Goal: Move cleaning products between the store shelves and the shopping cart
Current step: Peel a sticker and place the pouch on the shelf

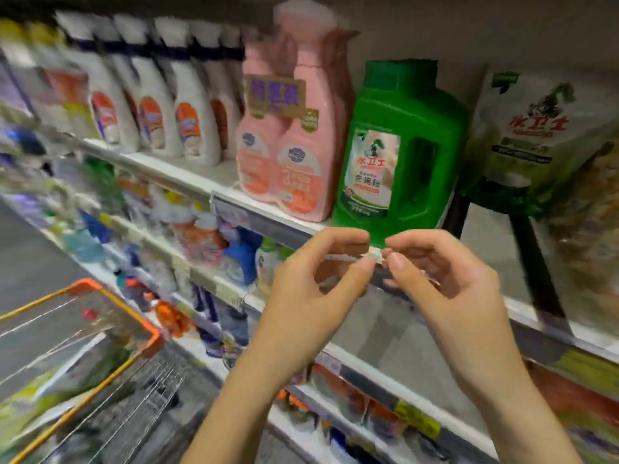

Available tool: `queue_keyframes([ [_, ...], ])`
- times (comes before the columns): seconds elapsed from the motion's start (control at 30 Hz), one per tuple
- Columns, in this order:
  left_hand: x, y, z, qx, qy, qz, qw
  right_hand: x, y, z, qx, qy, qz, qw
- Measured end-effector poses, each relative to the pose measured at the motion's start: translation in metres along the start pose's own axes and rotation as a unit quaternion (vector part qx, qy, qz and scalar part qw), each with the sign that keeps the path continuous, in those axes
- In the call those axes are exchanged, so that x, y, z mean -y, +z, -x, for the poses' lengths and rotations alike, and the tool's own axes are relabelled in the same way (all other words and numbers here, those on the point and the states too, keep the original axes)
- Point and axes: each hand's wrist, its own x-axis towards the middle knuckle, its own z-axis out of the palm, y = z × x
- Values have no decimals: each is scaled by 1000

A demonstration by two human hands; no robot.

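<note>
Rising from the bottom middle of the frame, two bare forearms bring the hands together at the centre. The left hand point(311, 289) has its forefinger curled over its thumb, and the two pinch one end of a thin pale strip point(351, 256). The right hand point(445, 283), just beside it, has its fingers curled too, and its forefinger and thumb close on the strip's other end. Motion blur hides what the strip is. Neither hand touches any bottle.

At the lower left stands the shopping cart point(147, 333), wire-sided with an orange rim. Something yellow-green lies inside it, too smeared to name.

Directly behind the fingertips, just above centre, a green jug point(398, 152) with a square cap and a built-in handle stands upright at the front of the shelf point(187, 172). Touching its left side is a banded pair of pink bottles point(288, 139). Further left along the same shelf, a row of white bottles point(167, 95) with dark collars runs toward the upper left corner. At the upper right sits a white and green bag point(536, 128). Lower shelves point(207, 272) at centre left hold mixed, blurred products.
</note>
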Motion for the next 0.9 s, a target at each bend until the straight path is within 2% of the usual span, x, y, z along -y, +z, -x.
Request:
queue_keyframes([
  [0.27, 21, -150, 72, -184, -85, -44, 978, -7, 160, 4, 198, 35, -69, 977],
  [0.47, 38, -286, 149, -311, -131, -63, 939, -2, 323, 29, 317, 69, -132, 937],
  [0.63, 56, -386, 191, -415, -153, -85, 893, -17, 437, 50, 381, 110, -140, 907],
  [0.8, 87, -447, 210, -441, -194, -92, 872, -53, 515, 51, 430, 143, -123, 883],
  [0.9, 115, -469, 211, -467, -211, -97, 853, -98, 555, 46, 459, 135, -51, 877],
])
